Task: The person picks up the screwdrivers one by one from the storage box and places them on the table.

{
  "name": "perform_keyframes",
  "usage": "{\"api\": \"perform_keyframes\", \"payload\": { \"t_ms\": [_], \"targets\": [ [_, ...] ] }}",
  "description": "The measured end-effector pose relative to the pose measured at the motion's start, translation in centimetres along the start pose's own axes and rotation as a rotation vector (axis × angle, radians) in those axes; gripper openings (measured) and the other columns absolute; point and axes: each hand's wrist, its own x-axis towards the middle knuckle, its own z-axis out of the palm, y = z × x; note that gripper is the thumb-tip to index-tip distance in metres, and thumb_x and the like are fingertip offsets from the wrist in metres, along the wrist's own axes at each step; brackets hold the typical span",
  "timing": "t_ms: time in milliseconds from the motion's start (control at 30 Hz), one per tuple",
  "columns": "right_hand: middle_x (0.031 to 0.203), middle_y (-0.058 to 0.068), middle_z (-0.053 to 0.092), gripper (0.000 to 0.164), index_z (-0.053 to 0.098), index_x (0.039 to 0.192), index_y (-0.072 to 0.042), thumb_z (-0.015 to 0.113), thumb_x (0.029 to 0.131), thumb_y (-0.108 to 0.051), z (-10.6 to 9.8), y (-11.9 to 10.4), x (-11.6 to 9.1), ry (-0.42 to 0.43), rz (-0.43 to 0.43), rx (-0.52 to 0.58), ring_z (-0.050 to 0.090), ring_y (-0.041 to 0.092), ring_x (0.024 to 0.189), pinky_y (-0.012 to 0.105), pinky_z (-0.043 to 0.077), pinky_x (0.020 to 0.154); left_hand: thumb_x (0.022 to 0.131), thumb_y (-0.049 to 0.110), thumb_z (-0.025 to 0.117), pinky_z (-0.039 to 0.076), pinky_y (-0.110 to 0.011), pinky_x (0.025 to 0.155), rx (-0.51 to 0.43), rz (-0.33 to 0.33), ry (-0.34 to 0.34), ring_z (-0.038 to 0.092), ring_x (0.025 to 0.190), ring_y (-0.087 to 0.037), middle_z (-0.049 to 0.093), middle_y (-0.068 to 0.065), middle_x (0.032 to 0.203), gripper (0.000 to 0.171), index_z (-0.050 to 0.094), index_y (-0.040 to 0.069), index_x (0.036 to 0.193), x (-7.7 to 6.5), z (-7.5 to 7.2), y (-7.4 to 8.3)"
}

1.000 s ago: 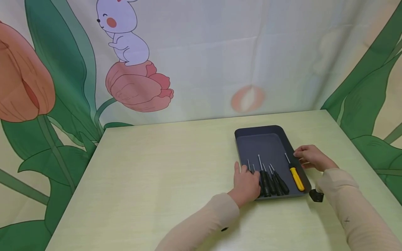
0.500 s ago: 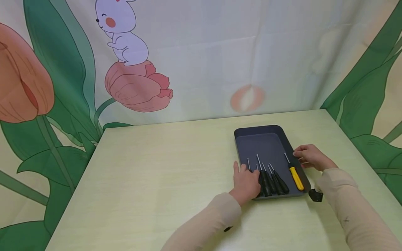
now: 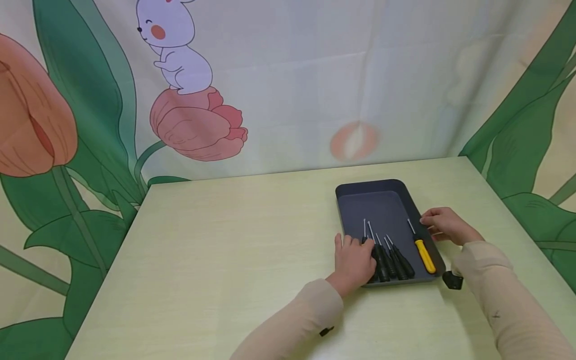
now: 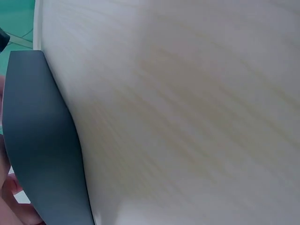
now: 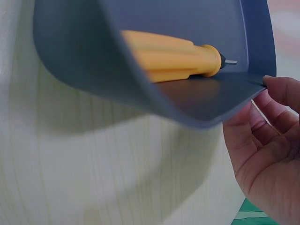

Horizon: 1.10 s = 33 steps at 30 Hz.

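A dark grey tray (image 3: 378, 205) lies on the right half of the table with several black-handled screwdrivers (image 3: 393, 265) side by side in its near left part. Near its right wall is a yellow-handled screwdriver (image 3: 425, 256), whose handle (image 5: 171, 56) also shows in the right wrist view. My left hand (image 3: 352, 260) reaches over the tray's left wall, its thumb and fingers at the leftmost black screwdriver (image 3: 365, 230); most of that handle is hidden. My right hand (image 3: 452, 227) pinches the tray's right rim; in the right wrist view, the thumb and fingers (image 5: 239, 133) meet at the rim.
The pale wooden table (image 3: 234, 250) stretches to the left of the tray. A printed curtain (image 3: 288, 90) hangs behind the table's back edge. In the left wrist view the tray's outer wall (image 4: 42, 126) stands on the tabletop.
The leftmost black screwdriver has shifted right, its shaft now close beside the others. My left hand's fingers have moved slightly with it. The right hand and the tray stay nearly still.
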Motion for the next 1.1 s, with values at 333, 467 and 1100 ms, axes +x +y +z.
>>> {"api": "perform_keyframes", "payload": {
  "t_ms": [333, 467, 1100],
  "targets": [
    [0.086, 0.003, 0.055, 0.03, 0.042, 0.112, 0.005, 0.041, 0.092, -0.017, -0.1, 0.1, 0.0, 0.005, 0.001, -0.002, 0.055, 0.013, 0.073, 0.027, 0.049, 0.066, 0.088, 0.028, 0.045, 0.031, -0.03, 0.081, -0.093, 0.012, 0.09, 0.042, 0.079, -0.014, 0.056, 0.004, 0.09, 0.018, 0.051, 0.028, 0.105, -0.1, -0.6, -0.2],
    [0.087, 0.004, 0.055, 0.03, 0.042, 0.112, 0.006, 0.041, 0.092, -0.017, -0.1, 0.1, 0.0, 0.002, -0.003, -0.003, 0.055, 0.014, 0.074, 0.028, 0.049, 0.067, 0.087, 0.027, 0.047, 0.034, -0.028, 0.076, -0.144, 0.004, 0.087, 0.043, 0.076, -0.013, 0.056, 0.004, 0.089, 0.018, 0.051, 0.028, 0.105, 0.0, -0.8, -0.4],
    [0.089, 0.005, 0.054, 0.031, 0.041, 0.113, 0.006, 0.04, 0.092, -0.017, 0.0, 0.2, 0.1, 0.0, -0.003, -0.01, 0.055, 0.014, 0.075, 0.027, 0.049, 0.067, 0.083, 0.019, 0.054, 0.035, -0.018, 0.052, -0.485, -0.006, 0.056, 0.048, 0.06, -0.013, 0.052, 0.0, 0.08, 0.025, 0.053, 0.025, 0.107, 0.2, -1.7, -2.0]
  ]
}}
